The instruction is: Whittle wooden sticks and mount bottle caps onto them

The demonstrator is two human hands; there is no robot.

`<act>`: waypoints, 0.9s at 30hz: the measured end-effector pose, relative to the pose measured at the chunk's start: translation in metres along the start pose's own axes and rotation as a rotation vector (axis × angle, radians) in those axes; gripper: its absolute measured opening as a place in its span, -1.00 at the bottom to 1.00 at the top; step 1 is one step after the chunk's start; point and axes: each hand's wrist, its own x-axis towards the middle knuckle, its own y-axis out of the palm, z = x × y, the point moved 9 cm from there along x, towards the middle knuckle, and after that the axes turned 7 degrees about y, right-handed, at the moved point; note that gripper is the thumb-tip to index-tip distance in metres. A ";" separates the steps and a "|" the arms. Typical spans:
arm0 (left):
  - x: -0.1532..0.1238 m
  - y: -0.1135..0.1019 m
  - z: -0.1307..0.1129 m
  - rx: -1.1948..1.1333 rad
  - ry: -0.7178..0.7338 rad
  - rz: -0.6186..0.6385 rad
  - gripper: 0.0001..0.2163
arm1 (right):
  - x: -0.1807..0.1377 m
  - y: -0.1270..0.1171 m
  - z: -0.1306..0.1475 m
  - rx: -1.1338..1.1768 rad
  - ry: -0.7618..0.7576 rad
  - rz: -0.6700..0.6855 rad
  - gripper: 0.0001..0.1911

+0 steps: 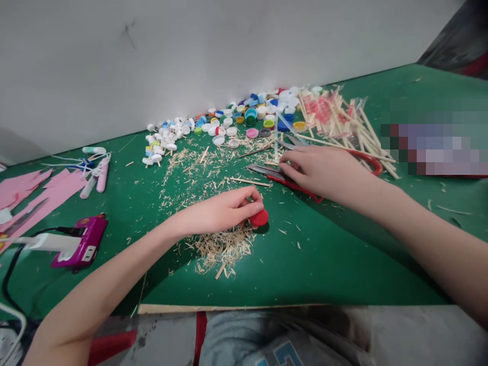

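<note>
My left hand [232, 207] pinches a red bottle cap [260, 218] just above the green table, beside a heap of wood shavings [223, 249]. Farther right, my right hand [310, 165] has its fingers bent down among cutting tools and sticks. A red-handled bladed tool [263, 170] lies partly under it, and the fingers hide what they touch. Behind that hand, scissors with a red-orange handle [371, 161] are partly covered. A thin wooden stick [251, 181] lies left of the bladed tool.
Many coloured bottle caps [250, 117] are piled along the wall. White caps on short sticks [165, 137] cluster to their left. Bagged wooden sticks [335, 112] lie at right. A purple power strip [82, 244], cables and pink sheets [63, 185] occupy the left side.
</note>
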 end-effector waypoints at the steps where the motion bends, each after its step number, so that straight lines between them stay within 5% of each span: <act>1: 0.000 0.000 0.000 0.002 0.003 0.000 -0.71 | 0.000 -0.002 -0.001 -0.002 0.000 -0.011 -0.54; 16: 0.001 0.001 -0.012 0.494 0.205 -0.030 -0.73 | -0.002 0.014 0.002 0.038 -0.026 0.145 -0.53; 21: -0.002 0.005 -0.015 0.564 0.232 0.027 -0.71 | -0.002 0.013 0.007 0.006 -0.074 0.096 -0.65; 27: 0.000 0.005 -0.013 0.649 0.213 0.016 -0.71 | 0.001 -0.003 -0.002 0.166 0.018 -0.017 -0.51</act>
